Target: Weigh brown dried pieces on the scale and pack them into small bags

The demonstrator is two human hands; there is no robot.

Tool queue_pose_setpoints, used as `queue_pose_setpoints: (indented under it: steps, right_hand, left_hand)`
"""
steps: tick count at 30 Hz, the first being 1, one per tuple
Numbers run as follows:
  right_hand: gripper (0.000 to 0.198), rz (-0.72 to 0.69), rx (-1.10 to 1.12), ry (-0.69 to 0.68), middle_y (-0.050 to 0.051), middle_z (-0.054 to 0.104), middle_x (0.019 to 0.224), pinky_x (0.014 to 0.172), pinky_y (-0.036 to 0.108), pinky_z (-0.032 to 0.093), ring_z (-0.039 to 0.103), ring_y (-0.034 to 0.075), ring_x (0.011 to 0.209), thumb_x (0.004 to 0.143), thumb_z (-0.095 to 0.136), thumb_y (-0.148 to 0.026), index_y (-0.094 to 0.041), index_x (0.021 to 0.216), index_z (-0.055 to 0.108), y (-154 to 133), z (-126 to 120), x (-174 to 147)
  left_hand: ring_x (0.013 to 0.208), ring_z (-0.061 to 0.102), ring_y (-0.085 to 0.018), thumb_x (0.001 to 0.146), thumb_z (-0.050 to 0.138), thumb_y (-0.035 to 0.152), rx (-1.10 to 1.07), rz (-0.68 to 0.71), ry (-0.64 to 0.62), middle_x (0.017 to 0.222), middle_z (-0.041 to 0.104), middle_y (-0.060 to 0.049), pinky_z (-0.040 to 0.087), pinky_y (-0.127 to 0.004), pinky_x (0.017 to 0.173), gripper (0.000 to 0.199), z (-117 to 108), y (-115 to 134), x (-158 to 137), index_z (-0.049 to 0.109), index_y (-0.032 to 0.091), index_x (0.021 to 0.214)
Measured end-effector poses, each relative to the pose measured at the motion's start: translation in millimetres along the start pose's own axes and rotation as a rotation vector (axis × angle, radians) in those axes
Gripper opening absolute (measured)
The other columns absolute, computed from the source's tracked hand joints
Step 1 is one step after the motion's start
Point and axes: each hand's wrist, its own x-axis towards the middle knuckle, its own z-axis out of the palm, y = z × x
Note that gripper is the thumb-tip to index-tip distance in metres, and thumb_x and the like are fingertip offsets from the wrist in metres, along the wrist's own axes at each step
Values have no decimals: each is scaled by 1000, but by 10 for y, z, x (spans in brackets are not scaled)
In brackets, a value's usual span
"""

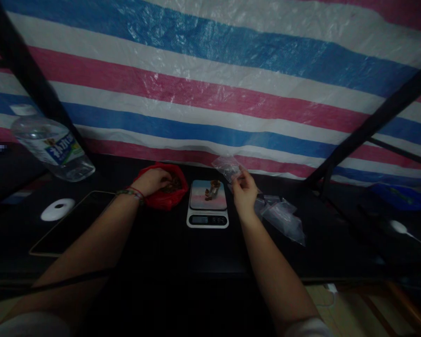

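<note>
Centrally, I see a scale [197, 200], likely for reach. Left hand [152, 180] in red bag [161, 202], grip unclear; right hand [245, 193] pinching clear bag [226, 164].

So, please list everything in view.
striped sheet: 1, red-white-blue, behind
table: 1, black, centre
poles: several, black, sides
bottle: 1, clear, left
oval object: 1, white, left
device: 1, dark, left
scale: 1, white, centre
pouch: 1, red, left of scale
pieces: uncountable, brown, in pouch, on scale
unclear item: 1, silvery, on scale
plastic bags: several, clear, right
blue item: 1, blue, right
cable: 1, white, right
left hand: 1, bare, in pouch
right hand: 1, bare, holding plastic bag
</note>
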Motion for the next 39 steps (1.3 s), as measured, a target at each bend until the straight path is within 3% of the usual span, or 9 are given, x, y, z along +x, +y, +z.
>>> queue_pose_setpoints:
  steps: [5, 10, 19, 22, 25, 27, 31, 35, 39]
  right_hand:
    - [43, 2, 14, 24, 3, 63, 85, 62, 29, 50, 55, 12, 60, 82, 57, -31, -20, 124, 57, 4, 5, -7]
    - [43, -22, -15, 22, 4, 63, 87, 64, 30, 50, 56, 13, 65, 82, 57, -31, -21, 124, 57, 2, -1, -16]
    - [39, -49, -7, 22, 4, 62, 85, 66, 31, 49, 57, 16, 69, 85, 54, -35, -22, 121, 59, 0, 4, -31]
    - [37, -83, -18, 24, 3, 60, 83, 64, 30, 48, 54, 14, 64, 83, 57, -34, -21, 117, 62, -50, 14, -41]
    - [35, -142, -43, 11, 0, 57, 75, 63, 29, 47, 51, 13, 61, 80, 63, -34, -21, 112, 65, -146, 26, -74]
    - [33, -189, -63, -47, 0, 58, 75, 65, 29, 48, 52, 14, 62, 79, 66, -34, -23, 110, 66, -217, 42, -112]
    - [33, -272, -103, -349, 4, 63, 91, 69, 30, 51, 58, 15, 70, 78, 67, -34, -25, 110, 66, -323, 106, -218]
    - [34, -359, -181, -601, 5, 65, 100, 80, 34, 52, 61, 20, 91, 79, 68, -35, -28, 112, 65, -390, 173, -315]
    - [35, -345, -255, -676, 5, 66, 102, 83, 36, 51, 61, 22, 96, 78, 68, -33, -28, 113, 64, -433, 199, -350]
  left_hand:
    - [101, 60, -22, 80, 48, 33, 55, 2, 35, 109, 68, -7, 43, -31, 93, 35, 11, -27, -3, 68, 19, 106]
    - [97, 61, -22, 81, 47, 34, 55, -6, -32, 104, 69, -6, 44, -31, 91, 33, 57, 23, -4, 70, 20, 100]
    - [95, 62, -23, 79, 48, 30, 50, -13, 33, 102, 70, -7, 46, -35, 91, 32, 75, -3, -4, 71, 20, 98]
    - [102, 59, -25, 83, 45, 32, 50, -10, 202, 108, 67, -9, 44, -38, 95, 35, 8, 169, -23, 67, 19, 107]
    - [114, 51, -27, 85, 47, 37, -8, 5, 485, 122, 59, -12, 39, -43, 101, 47, -54, 441, -98, 53, 17, 127]
    - [119, 47, -29, 80, 55, 41, -49, 130, 551, 130, 53, -13, 37, -45, 103, 60, -72, 628, -171, 45, 17, 134]
    - [122, 45, -31, 72, 63, 47, -89, 391, 439, 131, 52, -12, 33, -47, 105, 71, -69, 927, -272, 44, 21, 135]
    - [122, 46, -32, 68, 67, 53, -77, 447, 307, 129, 54, -13, 27, -50, 108, 80, -66, 1054, -255, 42, 20, 137]
    - [112, 55, -28, 68, 67, 55, -83, 496, 213, 119, 61, -11, 23, -50, 109, 77, -54, 1021, -211, 46, 19, 132]
